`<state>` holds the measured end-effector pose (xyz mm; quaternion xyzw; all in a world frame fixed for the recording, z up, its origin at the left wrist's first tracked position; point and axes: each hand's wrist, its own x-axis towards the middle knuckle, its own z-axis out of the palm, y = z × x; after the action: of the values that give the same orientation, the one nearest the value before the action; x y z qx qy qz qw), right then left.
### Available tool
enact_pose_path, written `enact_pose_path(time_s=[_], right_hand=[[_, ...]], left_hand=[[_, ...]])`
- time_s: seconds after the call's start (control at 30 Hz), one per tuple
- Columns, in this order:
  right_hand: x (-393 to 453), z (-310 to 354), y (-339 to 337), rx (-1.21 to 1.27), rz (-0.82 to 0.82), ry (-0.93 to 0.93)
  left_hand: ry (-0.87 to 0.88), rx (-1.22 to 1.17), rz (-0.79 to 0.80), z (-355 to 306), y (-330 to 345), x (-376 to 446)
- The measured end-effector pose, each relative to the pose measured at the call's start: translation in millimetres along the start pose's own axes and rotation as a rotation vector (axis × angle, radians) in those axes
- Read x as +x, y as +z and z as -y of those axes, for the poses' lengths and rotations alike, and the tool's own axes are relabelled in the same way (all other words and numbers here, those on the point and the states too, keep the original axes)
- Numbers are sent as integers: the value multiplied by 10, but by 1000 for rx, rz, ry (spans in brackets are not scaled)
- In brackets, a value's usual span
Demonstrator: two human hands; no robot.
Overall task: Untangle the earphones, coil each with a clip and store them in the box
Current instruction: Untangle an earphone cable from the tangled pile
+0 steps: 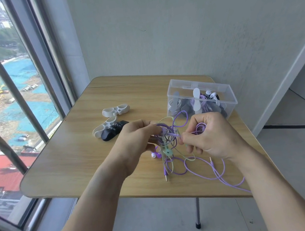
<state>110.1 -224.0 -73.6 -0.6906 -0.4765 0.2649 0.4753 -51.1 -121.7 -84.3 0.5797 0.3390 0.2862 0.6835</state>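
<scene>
Both hands are up over the middle of the frame, working the same knot: the left hand [137,137] has its fingers curled around a bunch of tangled earphone cables [167,138], mostly purple with a pale green one and something darker mixed in, and the right hand [207,137] is pinching a purple strand between thumb and fingertips right next to it, with a small purple coil tucked up against its fingers. So neither hand is loose, both are gripping cable. Below the left hand a purple earbud with a white tip [154,155] dangles near the tabletop, and there's a mint green round piece [167,151] hanging in the tangle just beside it, can't tell exactly what it is. Loose loops of purple cable trail down toward the lower right of the wooden table [75,155], one running off its near edge, with two jack plugs [166,178] lying on the wood. Left of the hands, toward centre-left, sit the spare clips: a white cable clip [115,110] further back, another white one [104,128] closer, and a black clip [114,133] touching it. Upper right of the hands is the clear plastic box [200,97], lid off, already holding several coiled earphones with clips on them. Big window on the left side.
</scene>
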Motion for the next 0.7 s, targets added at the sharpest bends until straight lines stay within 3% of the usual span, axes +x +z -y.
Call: enact_pose_path(time_s=[0.27, 0.53, 0.7], right_hand=[[-31, 53, 16, 265, -137, 38], [-37, 41, 103, 118, -100, -50], [-28, -2, 138, 92, -137, -55]], left_hand=[[123, 202, 24, 49, -32, -31], [230, 441, -105, 60, 35, -63], [226, 433, -177, 92, 36, -34]])
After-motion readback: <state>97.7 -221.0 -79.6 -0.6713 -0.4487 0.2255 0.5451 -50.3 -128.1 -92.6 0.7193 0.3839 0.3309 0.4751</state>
